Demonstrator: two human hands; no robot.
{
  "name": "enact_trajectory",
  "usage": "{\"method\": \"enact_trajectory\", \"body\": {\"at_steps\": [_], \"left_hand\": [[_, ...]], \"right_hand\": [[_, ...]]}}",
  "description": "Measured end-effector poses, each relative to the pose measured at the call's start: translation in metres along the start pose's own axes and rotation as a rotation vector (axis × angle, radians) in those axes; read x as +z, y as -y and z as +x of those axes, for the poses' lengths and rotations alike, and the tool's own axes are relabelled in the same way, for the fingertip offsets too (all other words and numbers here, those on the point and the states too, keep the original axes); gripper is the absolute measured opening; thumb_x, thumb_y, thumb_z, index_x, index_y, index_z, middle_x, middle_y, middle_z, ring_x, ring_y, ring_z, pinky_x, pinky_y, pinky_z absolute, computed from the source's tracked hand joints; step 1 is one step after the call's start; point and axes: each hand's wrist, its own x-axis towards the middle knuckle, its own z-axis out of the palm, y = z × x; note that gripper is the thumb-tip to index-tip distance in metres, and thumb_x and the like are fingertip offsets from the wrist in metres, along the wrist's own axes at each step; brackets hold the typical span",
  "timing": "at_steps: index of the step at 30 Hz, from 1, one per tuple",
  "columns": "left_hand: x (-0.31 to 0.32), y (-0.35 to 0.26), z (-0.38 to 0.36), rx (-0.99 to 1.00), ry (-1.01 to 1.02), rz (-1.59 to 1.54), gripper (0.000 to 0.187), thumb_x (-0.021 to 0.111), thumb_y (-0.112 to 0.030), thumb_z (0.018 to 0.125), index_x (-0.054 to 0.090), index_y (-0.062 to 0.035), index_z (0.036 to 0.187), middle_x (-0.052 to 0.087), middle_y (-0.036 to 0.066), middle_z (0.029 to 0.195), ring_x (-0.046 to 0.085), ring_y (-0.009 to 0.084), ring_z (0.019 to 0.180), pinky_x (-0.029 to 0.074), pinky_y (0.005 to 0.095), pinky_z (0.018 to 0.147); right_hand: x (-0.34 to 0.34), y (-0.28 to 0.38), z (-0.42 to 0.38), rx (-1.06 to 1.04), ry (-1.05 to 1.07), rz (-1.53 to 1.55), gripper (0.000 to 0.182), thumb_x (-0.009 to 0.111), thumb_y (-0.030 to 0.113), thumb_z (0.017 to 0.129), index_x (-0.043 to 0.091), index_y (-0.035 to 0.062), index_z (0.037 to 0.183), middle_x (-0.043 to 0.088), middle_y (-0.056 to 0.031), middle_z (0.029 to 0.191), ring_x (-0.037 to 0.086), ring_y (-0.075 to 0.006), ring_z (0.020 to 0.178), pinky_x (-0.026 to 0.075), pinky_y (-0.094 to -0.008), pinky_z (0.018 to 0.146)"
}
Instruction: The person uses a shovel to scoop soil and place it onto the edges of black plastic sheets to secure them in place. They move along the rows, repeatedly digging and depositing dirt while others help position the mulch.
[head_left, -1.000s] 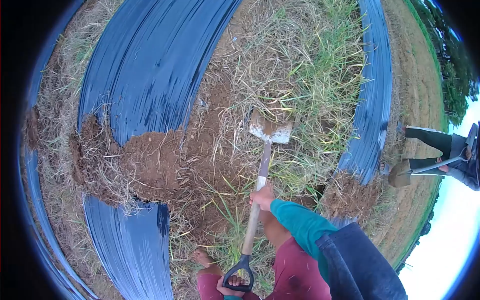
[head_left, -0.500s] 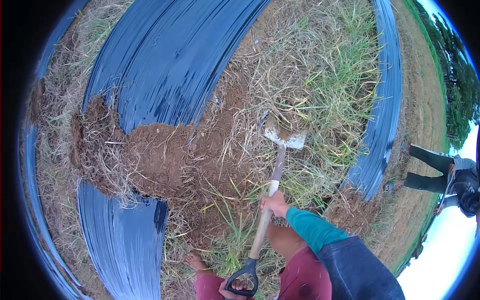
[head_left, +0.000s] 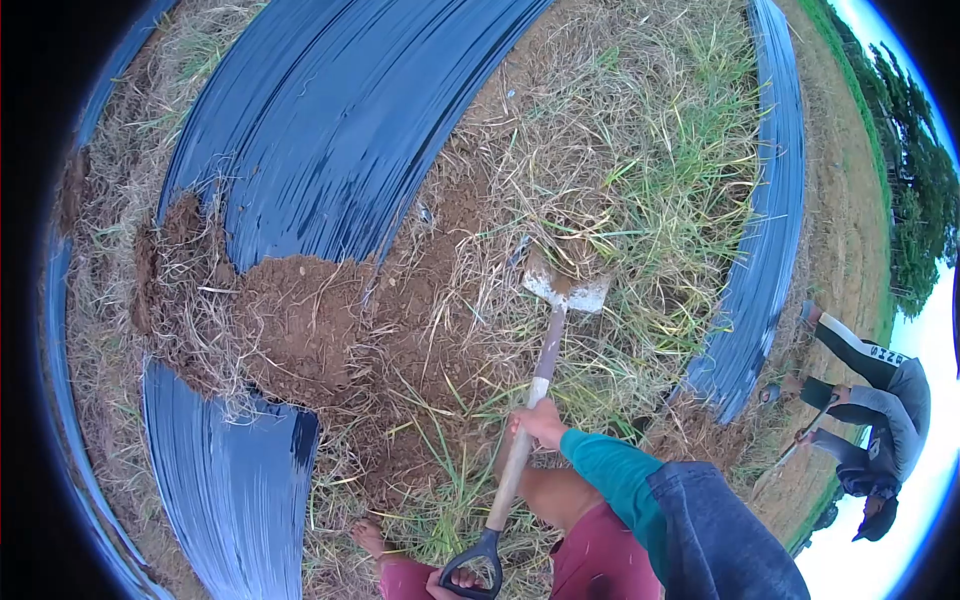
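My right hand (head_left: 542, 424), in a teal sleeve, is closed round the middle of a shovel's (head_left: 517, 462) wooden shaft. My left hand (head_left: 450, 584), at the bottom edge, is closed on the black D-grip (head_left: 483, 563); part of it lies outside the frame. Pointing away from me, the pale, soil-smeared blade (head_left: 566, 290) rests in dry and green grass, its tip hidden by stalks. Left of the shaft lies bare brown soil (head_left: 300, 320) with loose roots and straw. My bare foot (head_left: 368, 535) stands in the grass beside it.
Dark plastic sheeting (head_left: 330, 130) covers the strip at upper left; another piece (head_left: 230, 490) lies below the soil. A further plastic strip (head_left: 770, 220) runs along the right. Beyond it, a co-worker (head_left: 885, 410) bends over with a long tool. Trees (head_left: 915, 190) stand behind.
The co-worker has moved lower in the frame and now bends forward with the tool. The view has shifted slightly; my grip and the blade's place in the grass look much the same.
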Motion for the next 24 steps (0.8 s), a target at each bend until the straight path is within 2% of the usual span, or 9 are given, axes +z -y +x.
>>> {"method": "enact_trajectory", "body": {"at_steps": [1, 5, 7, 8, 11, 13, 17, 21, 24], "left_hand": [[-0.003, 0.003, 0.002, 0.005, 0.001, -0.001, 0.045, 0.045, -0.047, 0.084, 0.040, -0.0132, 0.055, 0.038, 0.002, 0.049, 0.041, 0.0194, 0.048, 0.036, 0.0391, 0.057], [-0.020, 0.004, 0.014, 0.043, -0.044, -0.040, 0.046, 0.044, -0.047, 0.085, 0.040, -0.0133, 0.055, 0.038, 0.002, 0.049, 0.041, 0.0194, 0.048, 0.036, 0.0392, 0.056], [-0.023, -0.010, 0.036, 0.134, -0.191, -0.014, 0.048, 0.045, -0.051, 0.087, 0.040, -0.0149, 0.055, 0.038, 0.001, 0.048, 0.042, 0.0182, 0.046, 0.035, 0.0357, 0.049], [-0.018, -0.021, 0.048, 0.180, -0.424, 0.023, 0.054, 0.046, -0.056, 0.090, 0.038, -0.0153, 0.055, 0.041, 0.001, 0.049, 0.045, 0.0182, 0.047, 0.036, 0.0340, 0.048], [-0.056, -0.043, 0.124, 0.452, -0.754, 0.017, 0.057, 0.046, -0.066, 0.090, 0.058, -0.0121, 0.074, 0.053, 0.005, 0.061, 0.052, 0.0224, 0.054, 0.045, 0.0375, 0.056], [-0.162, -0.047, 0.231, 0.839, -0.770, -0.065, 0.054, 0.046, -0.060, 0.094, 0.064, -0.0097, 0.097, 0.060, 0.006, 0.081, 0.057, 0.0223, 0.067, 0.047, 0.0366, 0.066], [-0.099, -0.102, 0.216, 0.752, -0.806, 0.210, 0.052, 0.048, -0.049, 0.098, 0.059, -0.0038, 0.120, 0.063, 0.015, 0.110, 0.065, 0.0281, 0.090, 0.052, 0.0404, 0.085], [-0.030, -0.136, 0.105, 0.781, -0.566, 0.241, 0.036, 0.055, -0.041, 0.094, 0.062, -0.0060, 0.093, 0.054, 0.002, 0.080, 0.051, 0.0155, 0.066, 0.041, 0.0328, 0.062], [0.000, -0.209, 0.059, 0.934, -0.488, -0.030, 0.028, 0.053, -0.035, 0.095, 0.061, -0.0096, 0.086, 0.054, 0.001, 0.067, 0.042, 0.0126, 0.051, 0.035, 0.0295, 0.051]], "right_hand": [[-0.001, -0.001, 0.001, 0.004, 0.008, -0.066, 0.023, 0.066, 0.011, 0.086, 0.059, -0.0098, 0.080, 0.065, -0.0129, 0.066, 0.066, -0.0207, 0.054, 0.054, -0.0350, 0.049], [0.011, -0.011, 0.006, -0.131, -0.084, -0.043, 0.023, 0.062, 0.004, 0.090, 0.046, -0.0082, 0.101, 0.060, -0.0119, 0.071, 0.063, -0.0208, 0.055, 0.055, -0.0372, 0.049], [0.020, -0.015, 0.000, -0.131, -0.115, -0.012, 0.034, 0.061, 0.008, 0.090, 0.041, -0.0108, 0.109, 0.062, -0.0125, 0.072, 0.065, -0.0205, 0.055, 0.054, -0.0360, 0.049], [0.029, -0.017, 0.006, -0.159, -0.118, -0.011, 0.042, 0.062, 0.013, 0.090, 0.040, -0.0139, 0.113, 0.065, -0.0135, 0.073, 0.066, -0.0202, 0.055, 0.054, -0.0350, 0.050], [0.054, -0.045, 0.035, -0.182, -0.263, 0.007, 0.036, 0.064, 0.013, 0.089, 0.045, -0.0116, 0.109, 0.064, -0.0124, 0.073, 0.065, -0.0198, 0.053, 0.054, -0.0345, 0.053], [0.061, -0.060, 0.056, -0.125, -0.135, 0.168, 0.027, 0.064, 0.013, 0.089, 0.050, -0.0082, 0.100, 0.064, -0.0117, 0.072, 0.063, -0.0196, 0.052, 0.054, -0.0340, 0.054], [0.070, -0.006, 0.066, -0.009, -0.230, 0.388, 0.014, 0.062, 0.007, 0.088, 0.056, -0.0007, 0.077, 0.059, -0.0088, 0.066, 0.060, -0.0195, 0.054, 0.052, -0.0357, 0.053], [0.063, 0.012, 0.052, -0.023, 0.072, 0.499, 0.010, 0.060, 0.003, 0.087, 0.056, 0.0031, 0.078, 0.054, -0.0061, 0.064, 0.054, -0.0190, 0.053, 0.052, -0.0391, 0.053], [0.104, 0.043, 0.005, 0.060, 0.149, 0.773, 0.011, 0.060, 0.003, 0.089, 0.052, 0.0054, 0.081, 0.050, -0.0037, 0.065, 0.052, -0.0187, 0.056, 0.053, -0.0414, 0.058]]}}
